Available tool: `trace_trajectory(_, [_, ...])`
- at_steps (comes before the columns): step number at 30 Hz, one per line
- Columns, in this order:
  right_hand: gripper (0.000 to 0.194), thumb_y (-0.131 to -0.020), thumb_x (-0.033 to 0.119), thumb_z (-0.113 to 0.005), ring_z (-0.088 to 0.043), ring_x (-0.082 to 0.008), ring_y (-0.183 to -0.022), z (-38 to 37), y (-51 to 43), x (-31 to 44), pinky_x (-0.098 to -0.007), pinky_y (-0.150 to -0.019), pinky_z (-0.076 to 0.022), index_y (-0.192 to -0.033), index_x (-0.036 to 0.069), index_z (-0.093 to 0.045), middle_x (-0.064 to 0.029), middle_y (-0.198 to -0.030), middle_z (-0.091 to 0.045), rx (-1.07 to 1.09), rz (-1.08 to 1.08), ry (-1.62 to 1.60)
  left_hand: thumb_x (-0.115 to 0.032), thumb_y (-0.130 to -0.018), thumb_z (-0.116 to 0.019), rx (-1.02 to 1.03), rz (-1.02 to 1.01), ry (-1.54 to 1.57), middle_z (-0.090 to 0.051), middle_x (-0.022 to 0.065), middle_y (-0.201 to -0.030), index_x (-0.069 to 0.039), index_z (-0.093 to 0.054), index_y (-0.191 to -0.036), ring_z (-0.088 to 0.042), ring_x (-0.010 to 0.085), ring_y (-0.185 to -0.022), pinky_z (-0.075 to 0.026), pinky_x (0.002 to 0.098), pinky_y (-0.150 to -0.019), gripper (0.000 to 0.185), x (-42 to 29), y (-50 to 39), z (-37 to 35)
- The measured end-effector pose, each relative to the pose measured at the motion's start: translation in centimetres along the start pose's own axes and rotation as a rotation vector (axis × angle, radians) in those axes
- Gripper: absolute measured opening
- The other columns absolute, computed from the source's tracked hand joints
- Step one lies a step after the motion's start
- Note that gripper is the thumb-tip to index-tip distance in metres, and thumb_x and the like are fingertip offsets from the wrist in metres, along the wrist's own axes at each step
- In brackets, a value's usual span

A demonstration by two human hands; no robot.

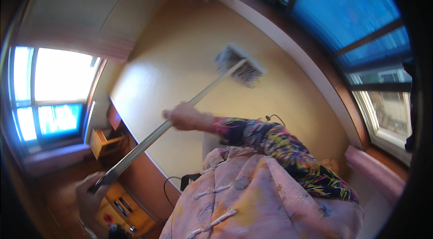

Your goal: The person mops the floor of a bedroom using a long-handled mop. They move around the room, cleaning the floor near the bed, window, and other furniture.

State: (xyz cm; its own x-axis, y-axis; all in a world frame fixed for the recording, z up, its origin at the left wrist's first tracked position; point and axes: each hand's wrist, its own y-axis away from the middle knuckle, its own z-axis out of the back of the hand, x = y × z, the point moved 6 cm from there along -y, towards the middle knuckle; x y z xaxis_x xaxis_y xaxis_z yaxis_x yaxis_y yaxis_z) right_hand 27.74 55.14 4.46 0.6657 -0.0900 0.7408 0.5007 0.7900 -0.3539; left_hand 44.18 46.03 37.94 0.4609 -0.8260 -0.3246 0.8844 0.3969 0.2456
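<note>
A mop runs slantwise through the middle of the view. Its pale handle [145, 146] lies in both my hands. My right hand [187, 116], in a dark floral sleeve, is closed around the handle partway along. Lower left, my left hand [89, 188] grips the dark end of the handle, and my thumb lies along it. The flat mop head [241, 66], with grey-white fringe, appears to rest on a smooth beige surface [176, 49]; it is slightly blurred. My pink quilted vest [233, 198] with white knotted ties fills the lower middle.
The beige surface has a pale raised edge [152, 159] at left, above a brown side panel. A wooden cabinet [125, 208] stands below, a small wooden piece of furniture [105, 142] beyond. A black cable [165, 185] hangs over the edge. Windows [348, 12] line the right, with a ledge [287, 46].
</note>
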Motion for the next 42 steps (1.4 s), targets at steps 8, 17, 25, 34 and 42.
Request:
trace_trajectory(8, [0.004,-0.075,0.016,-0.062,-0.062,-0.0324,-0.08,0.3,15.7,-16.2,-0.0462,-0.072,-0.0452,-0.078,0.016,-0.059,-0.0077,-0.076,-0.063,0.196,-0.403,0.265,-0.028,-0.09,-0.063,0.538,-0.17,0.239,-0.067,0.016,-0.092,-0.019,-0.058,-0.129,-0.065,0.0323,-0.079,-0.051,0.0413,-0.073,0.04,3.4,-10.0,-23.0])
trace_trajectory(17, [0.013,-0.078,0.024,-0.058,-0.066,-0.031,-0.068,-24.4,0.0,-10.4,-0.0464,-0.059,-0.0489,-0.071,0.019,-0.068,-0.0093,-0.07,-0.067,0.644,-0.31,0.336,-0.024,-0.082,-0.068,0.332,0.13,-0.032,-0.07,0.0121,-0.086,-0.017,-0.068,-0.117,-0.068,0.0302,-0.075,-0.052,0.0382,-0.071,0.036,24.6,-8.7,-10.1])
trace_trajectory(25, [0.014,-0.083,0.018,-0.057,-0.066,-0.0391,-0.082,-38.9,-19.5,13.6,-0.0508,-0.07,-0.0488,-0.092,0.014,-0.067,-0.0148,-0.081,-0.068,0.809,0.069,-0.273,-0.014,-0.073,-0.074,0.122,0.549,-0.392,-0.071,0.0157,-0.094,-0.007,-0.07,-0.109,-0.07,0.0278,-0.083,-0.054,0.0354,-0.073,0.037,31.0,2.1,8.0])
trace_trajectory(34, [0.008,-0.079,0.017,-0.062,-0.064,-0.0354,-0.068,-31.9,-30.8,19.0,-0.0488,-0.066,-0.0462,-0.085,0.015,-0.059,-0.0108,-0.064,-0.061,0.409,0.354,-0.275,-0.004,-0.07,-0.069,-0.199,0.502,-0.076,-0.071,0.0148,-0.088,0.001,-0.07,-0.102,-0.068,0.0177,-0.078,-0.052,0.0296,-0.073,0.032,31.7,2.6,17.1])
trace_trajectory(42, [0.007,-0.078,0.016,-0.061,-0.062,-0.0316,-0.071,-19.2,-26.9,-13.1,-0.0437,-0.064,-0.0471,-0.084,0.015,-0.056,-0.0077,-0.072,-0.059,0.255,0.05,0.157,0.001,-0.077,-0.072,-0.402,-0.107,0.06,-0.072,0.0115,-0.087,-0.003,-0.069,-0.109,-0.067,0.0159,-0.073,-0.052,0.0274,-0.065,0.032,27.2,-19.5,1.6])
